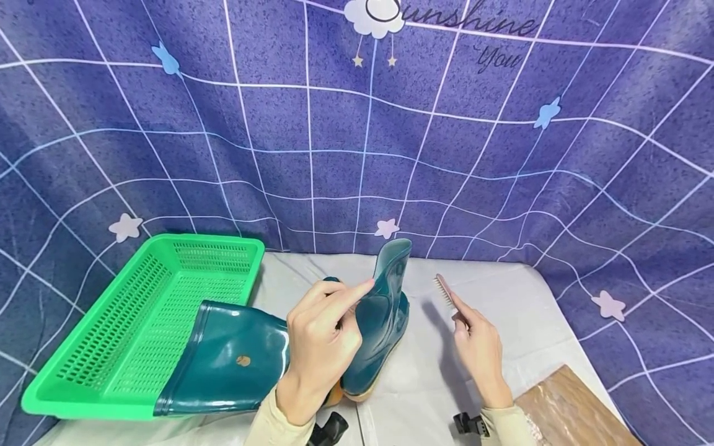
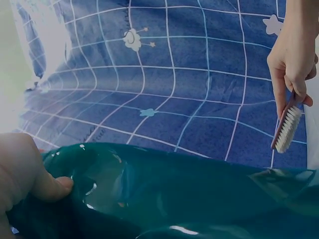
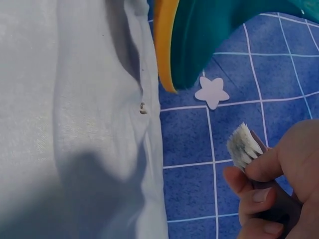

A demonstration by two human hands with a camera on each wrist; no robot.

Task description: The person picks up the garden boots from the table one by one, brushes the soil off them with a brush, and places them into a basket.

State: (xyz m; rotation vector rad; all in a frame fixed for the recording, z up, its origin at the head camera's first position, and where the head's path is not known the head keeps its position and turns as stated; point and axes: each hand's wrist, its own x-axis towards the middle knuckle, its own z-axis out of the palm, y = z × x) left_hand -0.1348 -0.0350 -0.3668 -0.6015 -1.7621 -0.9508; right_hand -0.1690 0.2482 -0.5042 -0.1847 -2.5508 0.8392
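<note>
My left hand (image 1: 326,328) grips a glossy dark teal rubber boot (image 1: 229,359) around its middle. The boot's wide shaft reaches left across the edge of a green plastic basket (image 1: 253,272), while its foot part lies to the right of the hand. A yellow sole (image 3: 165,45) shows along the foot in the right wrist view. Seen from the left wrist, the thumb (image 2: 55,188) presses into the shiny rubber. My right hand (image 1: 481,347) holds a scrub brush (image 1: 444,288) by its handle, to the right of the boot and apart from it. White bristles (image 2: 288,130) face the boot.
A white-covered table (image 1: 424,371) bears everything. The perforated basket stands at the left. A brown wood-patterned board (image 1: 574,409) lies at the front right, near the right sleeve. Behind the table hangs a blue-purple gridded curtain (image 1: 334,167) with star patterns.
</note>
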